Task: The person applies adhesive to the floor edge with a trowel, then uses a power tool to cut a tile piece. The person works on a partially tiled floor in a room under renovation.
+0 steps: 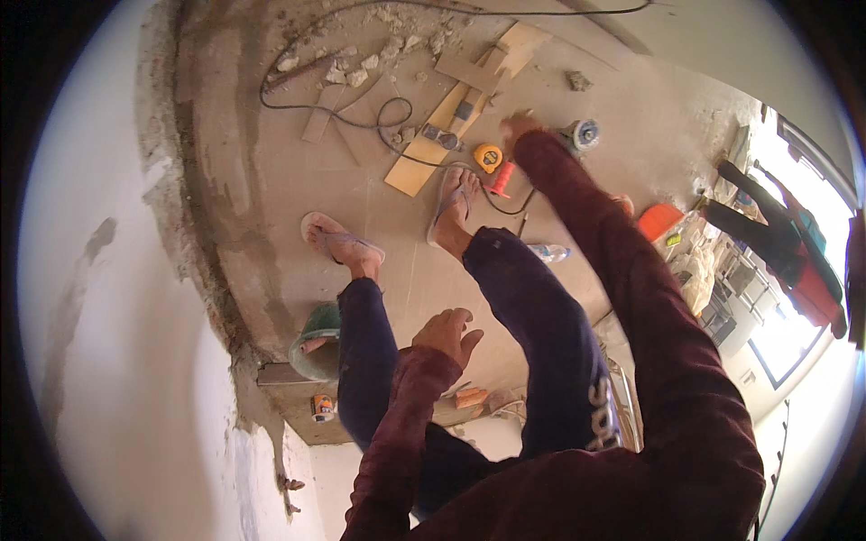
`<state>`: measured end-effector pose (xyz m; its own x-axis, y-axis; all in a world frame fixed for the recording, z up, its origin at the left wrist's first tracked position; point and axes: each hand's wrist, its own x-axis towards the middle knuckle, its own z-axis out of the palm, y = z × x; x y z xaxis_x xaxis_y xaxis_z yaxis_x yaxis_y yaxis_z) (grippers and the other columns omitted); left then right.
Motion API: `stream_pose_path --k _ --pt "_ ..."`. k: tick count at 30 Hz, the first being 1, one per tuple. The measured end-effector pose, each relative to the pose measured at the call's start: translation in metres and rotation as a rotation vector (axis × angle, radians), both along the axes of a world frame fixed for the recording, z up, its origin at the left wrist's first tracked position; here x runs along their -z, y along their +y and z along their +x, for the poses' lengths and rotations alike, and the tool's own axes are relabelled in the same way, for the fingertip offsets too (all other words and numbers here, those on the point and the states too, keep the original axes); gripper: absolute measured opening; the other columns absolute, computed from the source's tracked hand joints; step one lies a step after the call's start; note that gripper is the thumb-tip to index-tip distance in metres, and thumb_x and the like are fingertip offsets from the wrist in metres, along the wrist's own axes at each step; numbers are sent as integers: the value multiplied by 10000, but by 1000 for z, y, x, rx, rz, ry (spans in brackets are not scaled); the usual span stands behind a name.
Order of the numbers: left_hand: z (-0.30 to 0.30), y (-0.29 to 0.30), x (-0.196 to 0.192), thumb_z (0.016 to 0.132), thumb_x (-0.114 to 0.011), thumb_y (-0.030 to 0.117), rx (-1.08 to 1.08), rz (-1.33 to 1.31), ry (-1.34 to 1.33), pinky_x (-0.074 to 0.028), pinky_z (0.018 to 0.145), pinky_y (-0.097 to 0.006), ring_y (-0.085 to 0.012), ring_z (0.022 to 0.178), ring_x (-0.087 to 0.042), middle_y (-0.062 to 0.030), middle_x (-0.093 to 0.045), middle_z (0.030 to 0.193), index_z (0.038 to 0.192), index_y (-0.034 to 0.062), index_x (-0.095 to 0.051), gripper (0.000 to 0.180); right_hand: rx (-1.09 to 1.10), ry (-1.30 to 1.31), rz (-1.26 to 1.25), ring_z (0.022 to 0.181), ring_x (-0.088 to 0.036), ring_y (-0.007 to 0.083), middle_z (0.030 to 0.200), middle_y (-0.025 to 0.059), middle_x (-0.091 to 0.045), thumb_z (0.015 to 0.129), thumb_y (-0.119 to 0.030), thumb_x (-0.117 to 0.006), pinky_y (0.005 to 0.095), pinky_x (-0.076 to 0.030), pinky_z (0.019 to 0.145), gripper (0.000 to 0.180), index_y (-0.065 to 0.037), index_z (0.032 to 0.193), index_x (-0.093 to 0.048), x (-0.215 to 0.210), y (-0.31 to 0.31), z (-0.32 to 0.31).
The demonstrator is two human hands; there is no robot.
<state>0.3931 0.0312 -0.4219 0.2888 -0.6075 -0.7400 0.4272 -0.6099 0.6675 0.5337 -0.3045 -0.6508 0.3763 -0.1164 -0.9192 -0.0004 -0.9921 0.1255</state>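
My left hand point(444, 335) hangs above the floor between my legs, thumb apart from the fingers and nothing in it. My right arm stretches far forward. At its end, my right hand point(520, 126) is smeared by motion, so its grip does not show. Close to its right lies a power tool with a round disc point(585, 135), partly behind my sleeve. A yellow tape measure point(488, 159) and a red handle-like piece point(502, 179) lie just below the right hand. To their left a long wooden board point(418, 169) bears a dark tool-like object point(442, 137).
A black cable point(316, 107) loops over the floor near tile pieces point(323, 115) and rubble point(358, 77). A plastic bottle point(550, 253) lies by my right leg, a green bucket point(317, 353) by my left. Another person point(785, 239) stands at the far right, near an orange-red object point(659, 221).
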Motion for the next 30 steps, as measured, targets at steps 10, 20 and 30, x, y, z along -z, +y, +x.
stream_pose_path --k 10,20,30 --pt "145 29 -4 794 -717 278 -43 -139 -292 -510 791 -418 -346 931 -632 -168 -638 1045 1133 -5 -594 458 -135 -533 57 1207 -513 321 1365 83 -460 755 -304 -746 472 -482 954 715 -195 1387 -430 92 -21 62" --pt "201 57 34 754 -674 453 242 50 -829 -496 791 -436 -328 900 -645 -141 -659 1037 1111 27 -630 558 624 187 883 832 -635 90 1034 58 -649 775 -166 -743 240 -546 691 507 -31 1239 -588 64 -31 114" --pt "295 103 65 751 -717 439 -11 10 -962 -414 1007 -382 -277 1161 -580 -163 -630 1226 1246 15 -599 662 474 104 1418 829 -617 112 948 30 -635 679 -145 -843 247 -518 742 572 -4 1176 -598 -53 109 173"
